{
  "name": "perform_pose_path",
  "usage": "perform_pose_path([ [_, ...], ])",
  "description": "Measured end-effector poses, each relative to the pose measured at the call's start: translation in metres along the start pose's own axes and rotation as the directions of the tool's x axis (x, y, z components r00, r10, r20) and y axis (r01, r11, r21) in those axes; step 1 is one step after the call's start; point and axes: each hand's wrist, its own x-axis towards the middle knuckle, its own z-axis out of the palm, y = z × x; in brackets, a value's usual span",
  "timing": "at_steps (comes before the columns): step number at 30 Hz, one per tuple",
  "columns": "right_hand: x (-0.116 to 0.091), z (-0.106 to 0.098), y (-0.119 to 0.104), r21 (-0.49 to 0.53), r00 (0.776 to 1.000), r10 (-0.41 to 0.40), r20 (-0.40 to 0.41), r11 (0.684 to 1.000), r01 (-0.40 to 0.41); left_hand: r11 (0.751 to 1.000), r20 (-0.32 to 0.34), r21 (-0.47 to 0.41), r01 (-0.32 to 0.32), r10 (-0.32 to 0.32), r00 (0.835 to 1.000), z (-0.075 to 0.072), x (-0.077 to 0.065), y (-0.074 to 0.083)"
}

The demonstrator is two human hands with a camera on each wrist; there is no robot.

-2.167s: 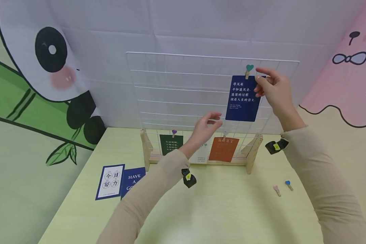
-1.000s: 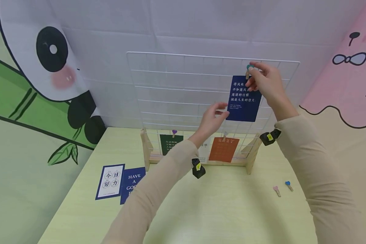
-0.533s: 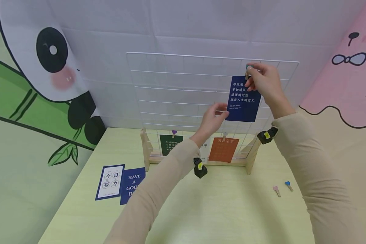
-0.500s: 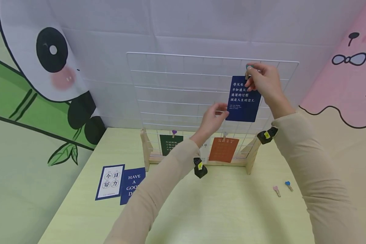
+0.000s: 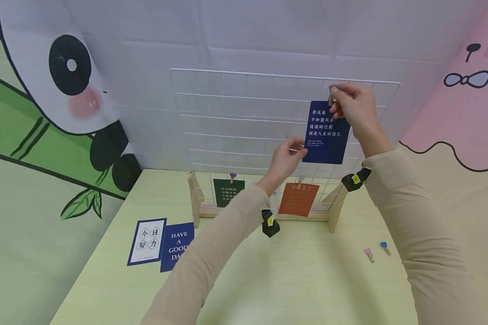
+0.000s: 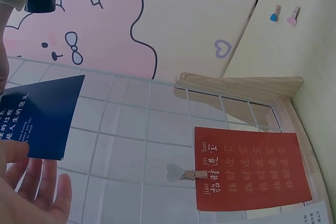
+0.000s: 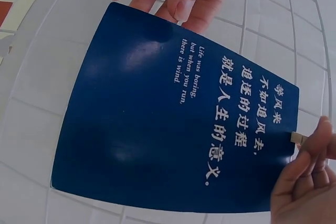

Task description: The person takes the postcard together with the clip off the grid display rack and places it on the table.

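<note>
A dark blue card with white writing hangs near the upper right of a white wire grid. My right hand pinches the small wooden clip at the card's top edge; its teal heart is mostly covered by the fingers. At the card's lower left edge is my left hand, its thumb at the front and its fingers behind, lightly pinching the edge. Lower on the grid hang a green card under a purple heart clip and a red-orange card under a grey heart clip.
Two cards lie on the table's left: a blue-bordered white card and a blue card partly under the left sleeve. A pink heart clip and a blue heart clip lie right. Wooden feet support the grid.
My right hand has moved left from the card's upper right corner onto the clip. My left hand has risen and moved right to the card's edge. The card has shifted slightly.
</note>
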Motion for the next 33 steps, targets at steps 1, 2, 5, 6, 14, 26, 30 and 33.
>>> perform_pose_path([
  [1,0.0002,-0.0002,0.0000,0.026,1.000,0.002,0.002,1.000,-0.002,1.000,-0.001,-0.001,-0.003,0.003,1.000,0.0002,0.0002,0.0002],
  [2,0.0005,-0.0002,-0.0001,0.058,1.000,0.003,0.005,0.998,-0.004,1.000,-0.004,-0.002,-0.004,0.004,1.000,0.0003,0.0001,0.0006],
  [5,0.0015,-0.0014,0.0002,0.105,1.000,0.011,0.011,0.994,-0.012,1.000,-0.014,-0.005,-0.008,0.008,1.000,0.0010,-0.0001,0.0013],
  [6,0.0019,-0.0020,0.0002,0.108,1.000,0.014,0.012,0.994,-0.015,1.000,-0.018,-0.006,-0.010,0.010,1.000,0.0013,-0.0002,0.0015],
  [14,0.0044,-0.0071,0.0009,0.077,0.999,0.030,0.023,0.996,-0.032,1.000,-0.035,0.009,-0.012,0.012,0.999,0.0028,-0.0009,0.0037],
  [26,0.0050,-0.0080,0.0011,0.246,1.000,-0.009,-0.010,0.969,0.011,0.999,-0.037,0.036,-0.025,0.026,0.999,0.0007,-0.0014,-0.0003],
  [30,0.0045,-0.0077,0.0006,0.255,1.000,-0.015,-0.023,0.967,0.020,0.999,-0.036,0.039,-0.025,0.027,0.999,-0.0008,-0.0015,-0.0039],
  [33,0.0036,-0.0080,0.0006,0.260,0.999,-0.020,-0.027,0.965,0.027,0.999,-0.037,0.042,-0.029,0.031,0.999,-0.0023,-0.0023,-0.0059],
])
